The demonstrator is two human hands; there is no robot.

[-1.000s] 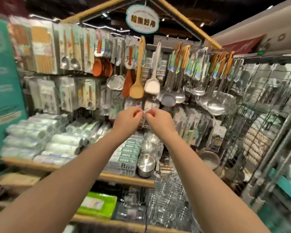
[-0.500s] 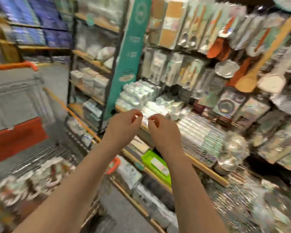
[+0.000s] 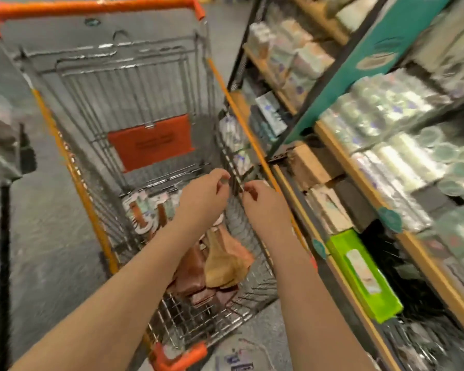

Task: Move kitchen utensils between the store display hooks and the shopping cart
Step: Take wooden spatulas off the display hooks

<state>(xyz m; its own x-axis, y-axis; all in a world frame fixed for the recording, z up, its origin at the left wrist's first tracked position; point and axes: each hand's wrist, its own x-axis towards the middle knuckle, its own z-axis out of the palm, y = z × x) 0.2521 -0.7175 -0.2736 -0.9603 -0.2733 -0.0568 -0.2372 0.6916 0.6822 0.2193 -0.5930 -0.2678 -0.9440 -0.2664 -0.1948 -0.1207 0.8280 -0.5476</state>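
Bare left hand [image 3: 204, 195], right hand [image 3: 264, 206]; forearms [image 3: 134, 277] seemingly bare too

**Blur streaks store aisle**

Soft, even light fills the wide-angle view, bright with few shadows. The shelves [image 3: 386, 145] at right smear into motion blur, their plastic wrapping flashing glare. The floor [image 3: 51, 236] looks smudged. The cart [image 3: 134, 84] at centre is sharper. Straight lines bow toward the edges.

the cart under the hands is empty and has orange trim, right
No, the cart is not empty. The head view shows wooden utensils lying in it, below the left hand and right hand. Its trim is orange.
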